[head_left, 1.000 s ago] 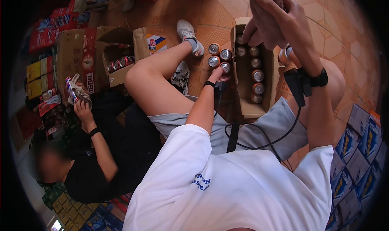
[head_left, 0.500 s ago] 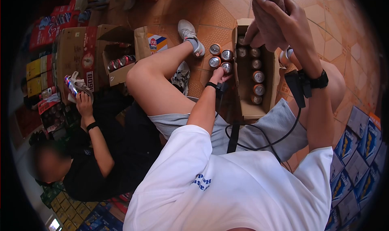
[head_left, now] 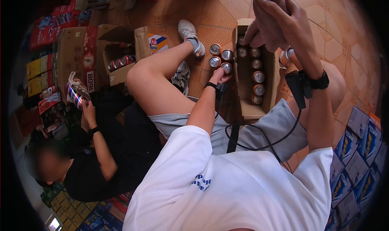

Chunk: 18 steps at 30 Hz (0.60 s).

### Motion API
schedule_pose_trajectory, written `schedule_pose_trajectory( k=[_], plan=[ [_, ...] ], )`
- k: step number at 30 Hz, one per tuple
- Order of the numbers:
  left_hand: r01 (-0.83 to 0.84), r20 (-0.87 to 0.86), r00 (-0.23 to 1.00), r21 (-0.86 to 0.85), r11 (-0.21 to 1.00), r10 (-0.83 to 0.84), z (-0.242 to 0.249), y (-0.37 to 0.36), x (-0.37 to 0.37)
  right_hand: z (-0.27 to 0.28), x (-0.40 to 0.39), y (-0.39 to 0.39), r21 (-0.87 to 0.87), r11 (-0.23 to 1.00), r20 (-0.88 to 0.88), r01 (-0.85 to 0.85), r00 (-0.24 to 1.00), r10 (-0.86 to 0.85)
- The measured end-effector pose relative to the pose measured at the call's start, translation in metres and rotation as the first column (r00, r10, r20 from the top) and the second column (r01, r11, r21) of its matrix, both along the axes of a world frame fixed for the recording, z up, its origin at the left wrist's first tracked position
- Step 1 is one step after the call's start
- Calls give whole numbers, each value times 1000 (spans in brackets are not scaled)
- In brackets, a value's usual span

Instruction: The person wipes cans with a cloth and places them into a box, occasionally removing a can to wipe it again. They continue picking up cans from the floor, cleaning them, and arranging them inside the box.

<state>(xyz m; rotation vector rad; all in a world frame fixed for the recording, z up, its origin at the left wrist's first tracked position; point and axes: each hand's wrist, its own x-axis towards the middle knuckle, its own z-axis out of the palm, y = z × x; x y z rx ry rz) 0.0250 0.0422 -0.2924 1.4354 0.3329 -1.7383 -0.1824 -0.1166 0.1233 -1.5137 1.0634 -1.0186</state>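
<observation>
Left hand [head_left: 220,75] closed round silver-topped cylindrical metal can [head_left: 227,67]; right hand [head_left: 293,20] clasped brownish, cloth-like bundle [head_left: 267,26]. Gripping step, apparently; any lift needed clearance from neighbouring cans [head_left: 214,62].

Four drink cans [head_left: 214,62] stand at one o'clock; seven carton cans [head_left: 258,76] show in one open box [head_left: 252,114], two o'clock; at least three red cans [head_left: 117,63], ten o'clock.
</observation>
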Motion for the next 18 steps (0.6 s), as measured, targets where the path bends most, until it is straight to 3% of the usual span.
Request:
schedule_pose_trajectory(
  k=[4, 6, 7, 9, 11, 12, 13, 14, 16, 17, 18],
  plan=[
    [34, 37, 999, -9, 999, -34, 11, 0, -1, 7, 0, 4, 68, 998, 14, -9, 1000, 8],
    [175, 67, 981, 76, 982, -180, 12, -1, 0, -14, -8, -6, 88, 996, -12, -32, 999, 34],
    [169, 66, 983, 76, 983, -174, 19, 0, 0, -19, -10, -9, 107, 993, -37, -51, 998, 55],
    [498, 95, 855, 123, 858, -510, 30, 3, 3, -18, -10, -7, 124, 992, -36, -24, 999, 29],
    [585, 184, 776, 147, 797, -603, -32, 24, 6, -17, -7, -4, 139, 990, -37, -4, 999, 10],
    [837, 279, 450, 198, 510, -848, -31, 27, 6, -18, -8, -5, 132, 991, -53, 0, 999, 7],
    [948, 339, 44, 282, 147, -940, -25, 29, 3, -19, -10, -6, 126, 992, -70, 7, 998, 2],
    [948, 339, 54, 278, 155, -939, -20, 30, -4, -20, -10, -7, 126, 992, -75, -1, 997, 11],
    [859, 212, -401, 424, -285, -891, 33, 17, -25, -22, -11, -8, 147, 989, -118, 7, 993, 10],
    [863, 212, -397, 418, -284, -893, 52, 10, -32, -21, -10, -9, 149, 989, -124, 5, 992, 14],
    [800, 212, -517, 466, -379, -830, 71, 4, -38, -21, -11, -9, 166, 986, -120, -5, 992, 25]
  ],
)
